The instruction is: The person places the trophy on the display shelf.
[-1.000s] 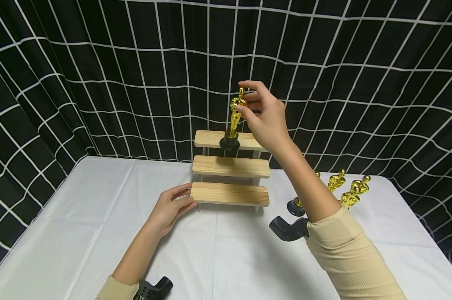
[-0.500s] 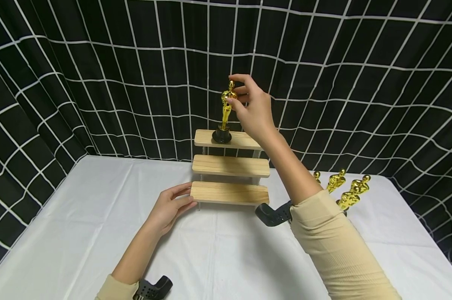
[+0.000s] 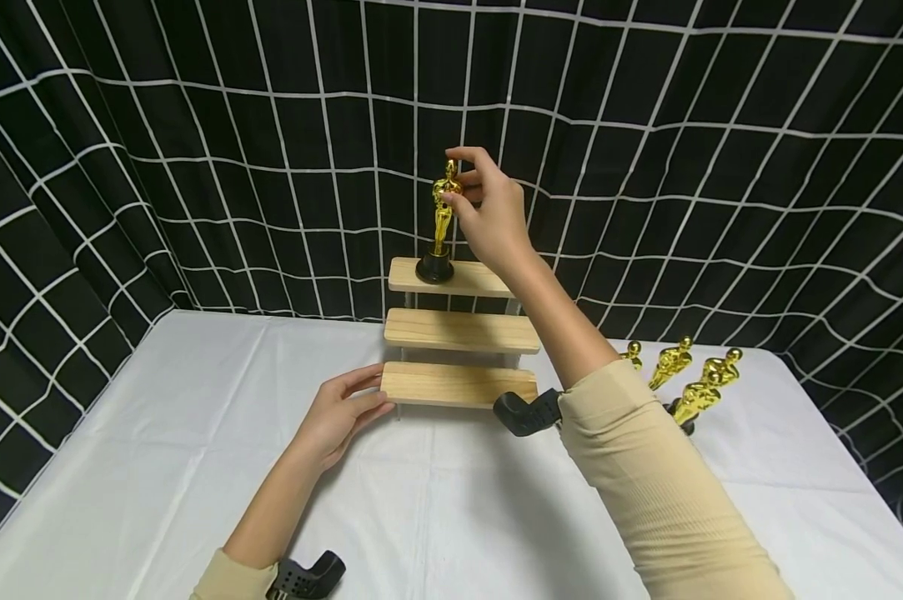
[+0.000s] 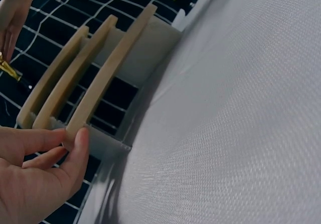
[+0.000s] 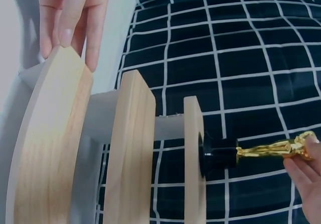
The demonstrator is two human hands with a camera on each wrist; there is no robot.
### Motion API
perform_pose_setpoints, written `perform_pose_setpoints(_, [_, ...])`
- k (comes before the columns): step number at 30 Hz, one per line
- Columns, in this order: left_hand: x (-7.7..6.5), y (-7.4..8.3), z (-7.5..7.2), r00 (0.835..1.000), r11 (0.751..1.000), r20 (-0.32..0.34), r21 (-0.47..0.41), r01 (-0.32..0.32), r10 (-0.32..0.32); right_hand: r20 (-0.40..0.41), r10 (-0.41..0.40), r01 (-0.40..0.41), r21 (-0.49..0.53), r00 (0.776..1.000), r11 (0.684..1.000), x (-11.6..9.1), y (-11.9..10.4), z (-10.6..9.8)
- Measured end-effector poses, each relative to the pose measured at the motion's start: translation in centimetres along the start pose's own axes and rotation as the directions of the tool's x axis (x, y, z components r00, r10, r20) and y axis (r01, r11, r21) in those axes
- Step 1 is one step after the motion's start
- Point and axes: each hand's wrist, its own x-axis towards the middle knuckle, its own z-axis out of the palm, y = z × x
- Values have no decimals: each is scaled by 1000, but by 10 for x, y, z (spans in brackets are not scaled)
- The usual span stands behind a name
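Observation:
My right hand [image 3: 494, 215] pinches a gold statuette trophy [image 3: 443, 218] by its upper body, thumb in front and fingers behind. The trophy stands upright, its round black base [image 5: 216, 156] right at the surface of the top shelf, left of the middle. Below it, the three-step wooden display stand [image 3: 462, 332] has pale boards on clear side supports. My left hand [image 3: 343, 418] holds the left end of the lowest board; in the left wrist view the thumb and fingers [image 4: 76, 156] pinch that board's end.
Several more gold trophies [image 3: 697, 392] stand in a group on the right of the white-clothed table [image 3: 196, 467], partly behind my right forearm. A black curtain with a white grid [image 3: 286, 167] hangs behind the table. Black wrist cameras [image 3: 526, 412] jut from both sleeves.
My right hand has carried the trophy left along the top shelf and back, its base now over the board instead of overlapping the front edge. The left hand has stayed on the bottom board.

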Motion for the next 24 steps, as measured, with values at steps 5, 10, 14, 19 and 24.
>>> perform_pose_setpoints(5, [0,0,0,1000,1000,-2,-5,1,-1,21,26,-26,-8,999,1000,1,2,4])
perform_pose_setpoints(10, [0,0,0,1000,1000,-2,-5,0,0,24,16,-16,-1,1000,1000,0,3,6])
perform_pose_setpoints(14, [0,1,0,1000,1000,-3,-7,1,-1,17,6,-6,17,1000,1000,-1,5,6])
perform_pose_setpoints(19, [-1,0,0,1000,1000,-3,-7,3,-3,26,12,-13,41,1000,999,-5,6,4])
perform_pose_setpoints(24, [0,0,0,1000,1000,-4,-4,-2,2,20,33,-34,68,999,997,-11,6,1])
